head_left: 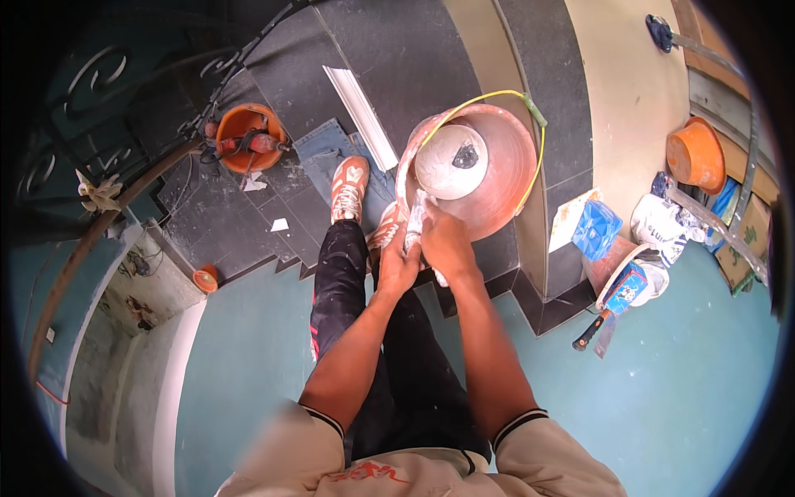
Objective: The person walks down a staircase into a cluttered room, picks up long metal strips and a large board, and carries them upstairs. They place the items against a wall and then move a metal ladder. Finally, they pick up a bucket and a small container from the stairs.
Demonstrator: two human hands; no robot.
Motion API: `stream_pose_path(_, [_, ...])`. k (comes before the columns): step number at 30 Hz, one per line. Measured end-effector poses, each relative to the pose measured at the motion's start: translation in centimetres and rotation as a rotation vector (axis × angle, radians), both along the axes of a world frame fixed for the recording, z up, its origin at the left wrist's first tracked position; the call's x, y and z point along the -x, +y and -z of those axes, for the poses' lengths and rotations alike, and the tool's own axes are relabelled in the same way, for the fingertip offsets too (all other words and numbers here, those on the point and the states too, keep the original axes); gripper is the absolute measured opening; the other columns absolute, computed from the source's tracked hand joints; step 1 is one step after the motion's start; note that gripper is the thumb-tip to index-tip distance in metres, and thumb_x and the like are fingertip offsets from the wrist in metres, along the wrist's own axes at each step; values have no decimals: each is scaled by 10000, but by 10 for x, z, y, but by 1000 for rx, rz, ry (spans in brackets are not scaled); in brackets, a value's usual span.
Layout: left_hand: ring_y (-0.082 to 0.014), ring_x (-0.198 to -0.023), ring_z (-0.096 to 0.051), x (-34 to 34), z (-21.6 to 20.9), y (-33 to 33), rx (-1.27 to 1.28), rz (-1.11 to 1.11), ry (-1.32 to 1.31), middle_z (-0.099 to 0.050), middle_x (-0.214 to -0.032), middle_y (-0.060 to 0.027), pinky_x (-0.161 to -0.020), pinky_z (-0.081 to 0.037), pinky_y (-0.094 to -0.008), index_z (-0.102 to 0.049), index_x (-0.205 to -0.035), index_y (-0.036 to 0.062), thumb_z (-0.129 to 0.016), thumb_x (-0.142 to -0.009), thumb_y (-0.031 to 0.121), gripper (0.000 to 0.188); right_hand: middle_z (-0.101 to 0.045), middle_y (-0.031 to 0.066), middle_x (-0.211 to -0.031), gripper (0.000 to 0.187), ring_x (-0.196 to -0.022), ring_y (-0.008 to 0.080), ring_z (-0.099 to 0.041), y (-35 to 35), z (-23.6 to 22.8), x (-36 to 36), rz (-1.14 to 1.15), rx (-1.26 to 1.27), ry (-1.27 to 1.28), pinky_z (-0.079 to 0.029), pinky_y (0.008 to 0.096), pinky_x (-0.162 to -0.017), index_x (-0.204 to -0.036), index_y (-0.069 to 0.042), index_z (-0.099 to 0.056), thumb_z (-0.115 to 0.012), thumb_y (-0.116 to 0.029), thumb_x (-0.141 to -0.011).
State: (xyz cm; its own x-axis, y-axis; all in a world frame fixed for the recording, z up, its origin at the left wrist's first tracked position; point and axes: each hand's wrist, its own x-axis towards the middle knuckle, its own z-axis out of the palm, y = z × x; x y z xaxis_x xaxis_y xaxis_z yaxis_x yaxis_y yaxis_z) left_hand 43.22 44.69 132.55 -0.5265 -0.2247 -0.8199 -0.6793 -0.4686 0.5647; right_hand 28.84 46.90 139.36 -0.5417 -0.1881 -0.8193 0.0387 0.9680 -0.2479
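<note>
My left hand (pixel 400 263) and my right hand (pixel 448 242) are close together, both with fingers closed on a crumpled white cloth-like piece (pixel 416 222). Its exact kind is hard to make out, and the fingers hide part of it. The piece hangs at the near left rim of a large reddish bucket (pixel 520 157) smeared with white. A yellow wire handle with a green grip (pixel 534 110) arches over that bucket. Inside it shows a pale round container or bottom (pixel 435 166) with a dark patch.
A white moulding strip (pixel 362 118) and folded denim (pixel 319 151) lie on dark tiles near my shoes. An orange bucket (pixel 277 120) holds a red power tool (pixel 257 142). Stepped tile edges border the teal floor (pixel 248 348). At right are an orange tub (pixel 696 156) and a black-handled tool (pixel 590 332).
</note>
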Motion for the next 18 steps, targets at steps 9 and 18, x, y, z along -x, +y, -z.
stream_pose_path(9, [-251, -782, -723, 11, 1, -14, -92, 22, -65, -728, -1114, -238, -827, -562, -389, -451, -1534, 6, -628, -1005, 297, 629, -726, 191, -942, 471, -605, 228, -678, 23, 15, -9, 181, 31, -127, -563, 386, -608, -1513, -111, -541, -508, -193, -1050])
stream_pose_path(18, [-358, -848, -735, -10, -30, -7, 134, 320, -128, -737, -969, -239, -786, -544, -454, -633, -1228, -5, -661, -991, 361, 437, -706, 243, -1024, 394, -800, 343, -708, 67, -48, -13, 270, 144, 77, -548, 455, -733, -1418, -92, -613, -573, -175, -1036])
